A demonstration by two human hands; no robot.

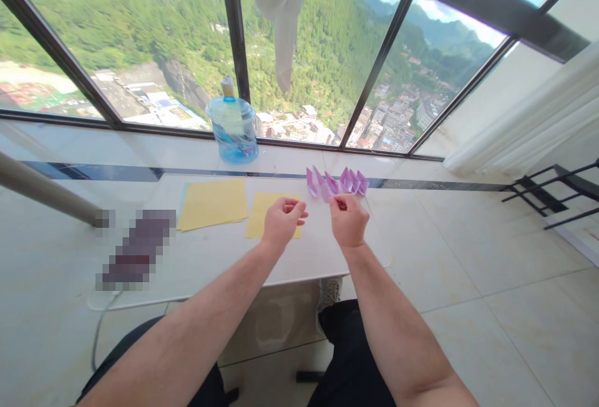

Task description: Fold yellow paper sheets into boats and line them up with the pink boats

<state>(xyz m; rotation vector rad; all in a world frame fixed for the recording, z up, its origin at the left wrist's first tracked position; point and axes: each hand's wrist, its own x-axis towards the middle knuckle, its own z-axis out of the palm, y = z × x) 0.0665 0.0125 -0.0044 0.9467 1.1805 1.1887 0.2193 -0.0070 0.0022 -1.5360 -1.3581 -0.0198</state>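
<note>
My left hand (282, 222) is over a single yellow sheet of paper (255, 225) on the low white table, fingers curled in and thumb against them. Nothing shows in it. To its right, my right hand (350, 218) is closed, thumb and index finger pinched together. Whatever it may hold is too small or hidden to make out. Just beyond the right hand stands a row of several purple folded paper pieces (330, 182), with pointed tips up; the hand partly covers their lower edges. A larger stack of yellow paper (213, 203) lies to the left of the single sheet.
The white table (224, 257) stands before my knees. A blurred-out dark object (138, 248) with a cable lies at its left end. Behind it, a blue water jug (233, 132) stands on the window ledge. A black metal rack (552, 188) is at far right.
</note>
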